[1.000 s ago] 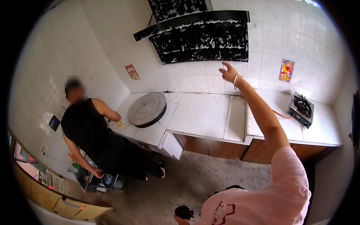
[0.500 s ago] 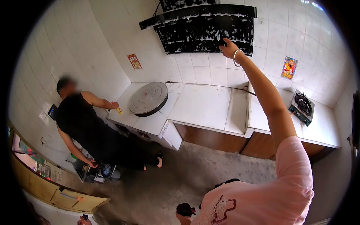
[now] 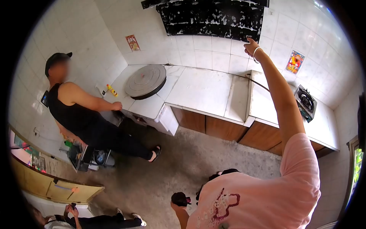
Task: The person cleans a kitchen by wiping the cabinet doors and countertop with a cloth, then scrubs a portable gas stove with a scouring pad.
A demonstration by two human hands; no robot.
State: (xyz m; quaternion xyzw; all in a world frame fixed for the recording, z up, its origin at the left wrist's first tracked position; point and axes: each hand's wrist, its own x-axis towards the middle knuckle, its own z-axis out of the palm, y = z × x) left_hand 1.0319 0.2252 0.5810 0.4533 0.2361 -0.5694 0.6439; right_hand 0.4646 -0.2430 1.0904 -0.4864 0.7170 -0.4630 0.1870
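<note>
My right hand (image 3: 251,47), with a light bracelet at the wrist, is raised at the lower right edge of the black range hood (image 3: 213,19). Its index finger is stretched out and nothing shows in it; whether the fingertip touches the hood is unclear. White foamy patches cover the hood. Low in front of my pink shirt, my left hand (image 3: 176,207) is closed around a dark bundled object (image 3: 180,199), which hides most of its fingers.
A tiled counter (image 3: 202,89) carries a round grey lid (image 3: 146,81), a yellow bottle (image 3: 112,90) and a gas stove (image 3: 305,100). A person in black (image 3: 78,110) stands at the left by a rack. Another person's hands (image 3: 72,210) hold a small dark object at the lower left.
The view has tilted downward. My right hand has shifted right along the hood's lower edge. The person in black has let go of the yellow bottle and turned; more of the lower-left person shows.
</note>
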